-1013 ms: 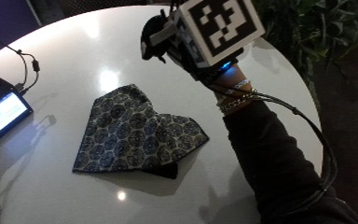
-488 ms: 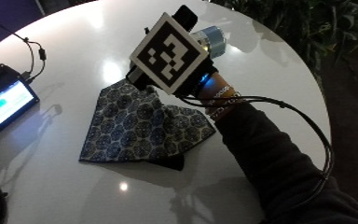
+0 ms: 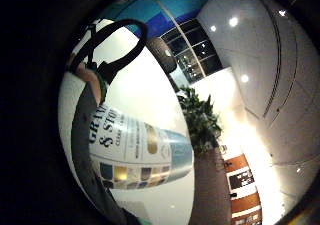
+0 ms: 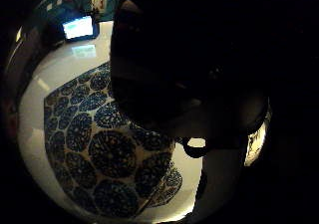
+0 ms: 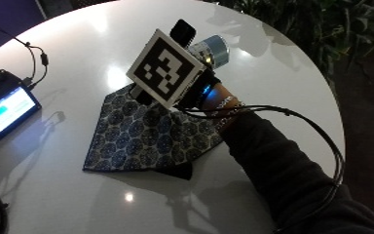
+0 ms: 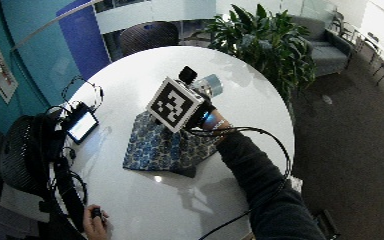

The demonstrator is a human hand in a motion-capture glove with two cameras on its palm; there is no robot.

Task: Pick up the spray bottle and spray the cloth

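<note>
One round white table [image 5: 265, 63] carries everything, set in a room with a teal wall on the left and a large leafy plant [image 6: 265, 35] behind the far rim. From the left of the outside view: a small lit screen [image 5: 4, 108] sits at the table's edge with thin black cables [image 5: 34, 53] looping behind it, well apart from the cloth [image 5: 141, 141]. That cloth, blue with round medallion patterns, lies flat near the middle of the table, folded, with a dark corner poking out from under its near edge. In the thumb side palm view the same cloth [image 4: 94, 154] spreads below the palm, with the screen [image 4: 79, 28] beyond it.

Much of the grip is hidden. From outside, only the spray bottle [image 5: 206, 48] shows past the glove's back: a pale blue body and a black top, raised off the table over the cloth's far right part. The nozzle's direction cannot be made out. In the little finger side palm view the bottle's printed label [image 3: 135, 145] fills the space next to the palm; the lettering is only partly readable.

The gloved right hand [image 5: 196, 92] hangs above the cloth's right portion, its fingers wrapped round the bottle, the dark-sleeved forearm reaching in from the lower right and a bracelet at the wrist.
</note>
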